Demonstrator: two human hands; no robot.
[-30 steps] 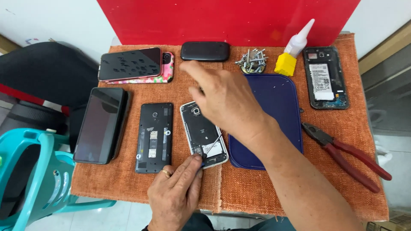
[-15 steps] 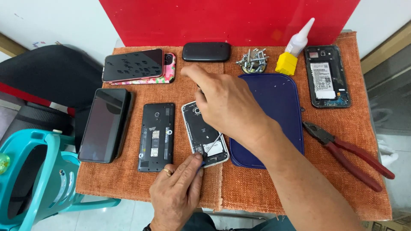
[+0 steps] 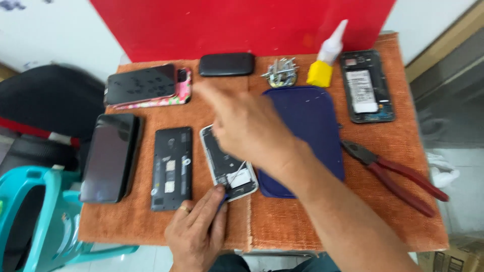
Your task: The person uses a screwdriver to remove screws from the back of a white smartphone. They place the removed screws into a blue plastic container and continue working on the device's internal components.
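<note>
An opened white-rimmed phone (image 3: 222, 161) lies back-up on the orange cloth (image 3: 353, 221), its insides exposed. My left hand (image 3: 196, 234), a ring on one finger, pinches the phone's near end with its fingertips. My right hand (image 3: 247, 126) hovers over the phone's far end, blurred by motion. Its fingers are stretched toward the upper left and it holds nothing I can see. My right forearm crosses a dark blue pad (image 3: 307, 116).
To the left lie a black phone without its back (image 3: 171, 168), a large dark phone (image 3: 108, 156) and a phone on a floral case (image 3: 143, 85). At the back are a black case (image 3: 227, 64), screws (image 3: 280, 73), a glue bottle (image 3: 325, 60) and an opened phone (image 3: 365, 85). Red pliers (image 3: 398, 176) lie right.
My right hand has stayed over the opened phone, shifting slightly and now blurred. My left hand keeps its pinch on the phone's near end. The view has shifted a little.
</note>
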